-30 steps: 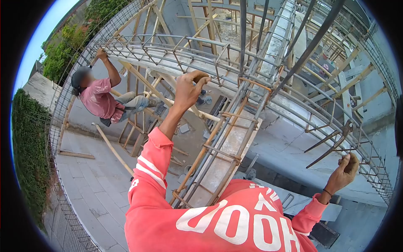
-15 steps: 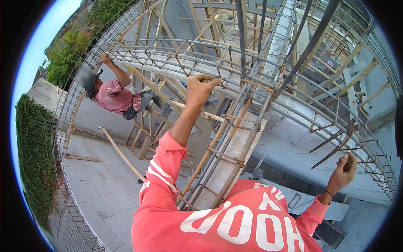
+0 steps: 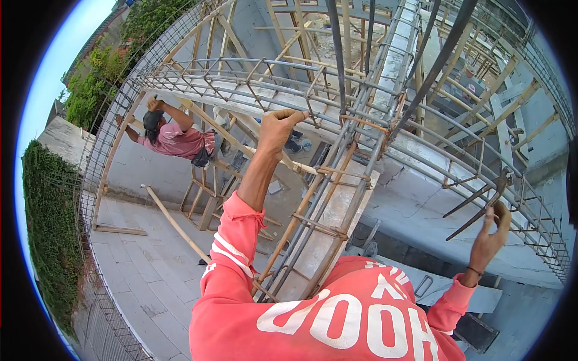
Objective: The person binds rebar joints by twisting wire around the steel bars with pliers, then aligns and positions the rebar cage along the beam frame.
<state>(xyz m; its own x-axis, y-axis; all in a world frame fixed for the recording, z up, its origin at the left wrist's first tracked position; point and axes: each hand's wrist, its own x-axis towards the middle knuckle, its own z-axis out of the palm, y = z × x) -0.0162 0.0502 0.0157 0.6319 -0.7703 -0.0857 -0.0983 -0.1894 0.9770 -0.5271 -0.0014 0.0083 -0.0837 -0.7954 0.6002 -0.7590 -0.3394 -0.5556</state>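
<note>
My left hand is raised over the steel-bar beam cage, thumb and fingers pinched together; what they hold, if anything, is too small to make out. On the right, steel pincers lie across the bars of another cage, handles spread and pointing down to the left. The curled fingers of my right hand close at the upper part of a pincer handle, close to the jaws. Between my hands, bars of several cages cross at a joint.
A co-worker in a pink shirt stands lower left, arms raised to a curved wooden form edge. Dark upright bars rise near the joint. A bamboo pole leans below left. Timber props fill the upper right.
My right hand has moved up to the pincers. My left hand has shifted slightly left, still pinched. The co-worker has turned and leaned toward the form, one arm reaching outward.
</note>
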